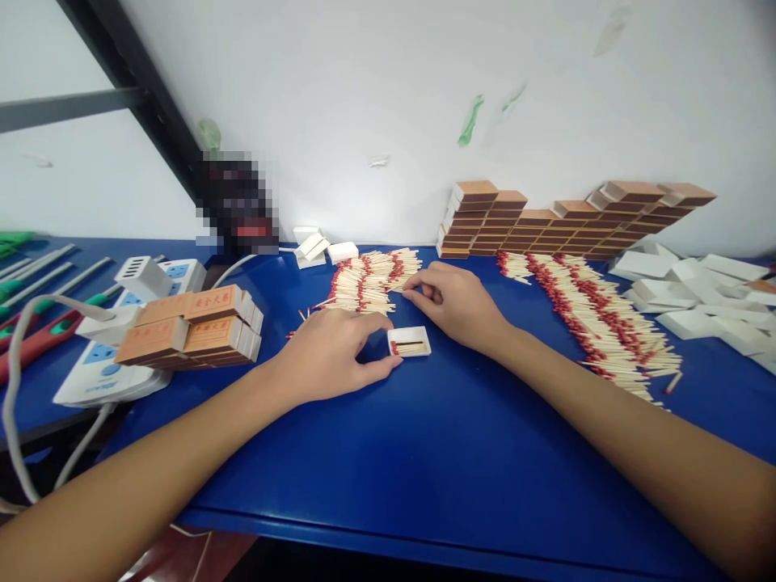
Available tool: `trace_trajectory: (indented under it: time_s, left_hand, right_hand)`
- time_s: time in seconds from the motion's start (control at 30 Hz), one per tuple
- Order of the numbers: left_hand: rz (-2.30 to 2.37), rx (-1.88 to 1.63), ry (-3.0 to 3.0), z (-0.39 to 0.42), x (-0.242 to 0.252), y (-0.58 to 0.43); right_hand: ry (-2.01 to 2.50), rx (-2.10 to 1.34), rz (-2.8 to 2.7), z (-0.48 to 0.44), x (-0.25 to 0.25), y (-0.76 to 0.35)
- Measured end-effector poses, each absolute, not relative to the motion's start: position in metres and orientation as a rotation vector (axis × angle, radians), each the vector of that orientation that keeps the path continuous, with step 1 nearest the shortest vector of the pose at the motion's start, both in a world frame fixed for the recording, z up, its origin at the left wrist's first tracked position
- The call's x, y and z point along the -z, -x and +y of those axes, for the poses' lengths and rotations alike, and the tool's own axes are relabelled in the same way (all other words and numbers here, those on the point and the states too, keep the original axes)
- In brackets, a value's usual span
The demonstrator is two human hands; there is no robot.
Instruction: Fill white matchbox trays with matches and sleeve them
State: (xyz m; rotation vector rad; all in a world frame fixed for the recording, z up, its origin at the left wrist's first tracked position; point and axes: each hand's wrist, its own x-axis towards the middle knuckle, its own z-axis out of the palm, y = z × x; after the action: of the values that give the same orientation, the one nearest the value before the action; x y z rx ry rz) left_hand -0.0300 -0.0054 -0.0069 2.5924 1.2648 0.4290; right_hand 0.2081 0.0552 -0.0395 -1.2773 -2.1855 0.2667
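Observation:
A small white matchbox tray (408,341) lies on the blue table with some red-headed matches in it. My left hand (336,347) grips its left end between thumb and forefinger. Behind it spreads a heap of matches (369,279), their heads red and their sticks pale. At this heap's right edge, my right hand (452,299) has thumb and fingertips pinched together at the stick ends. How many sticks are between those fingers is too small to tell.
Stacked orange-brown matchboxes (546,222) stand against the wall. A second match pile (597,323) and white empty trays (709,295) lie to the right. On the left are more matchboxes (187,327), a power strip (90,380) with cables, and screwdriver-like tools (48,323).

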Motion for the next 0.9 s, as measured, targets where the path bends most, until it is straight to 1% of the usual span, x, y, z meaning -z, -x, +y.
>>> trace_trajectory:
  time_s: [0.33,0.63,0.9]
  left_hand:
    - [1.241,-0.47,-2.621,-0.003,0.007,0.032]
    - [1.178,-0.483,-2.65,-0.003,0.005,0.034]
    - [1.072,-0.415,-2.648,-0.007,0.004,0.033]
  right_hand:
    - [1.369,-0.286,-2.253,0.057,0.034,-0.209]
    - [1.392,-0.35,-2.438,0.038,0.015,-0.246]
    - [1.303,-0.392,-2.486,0.034,0.006,-0.251]
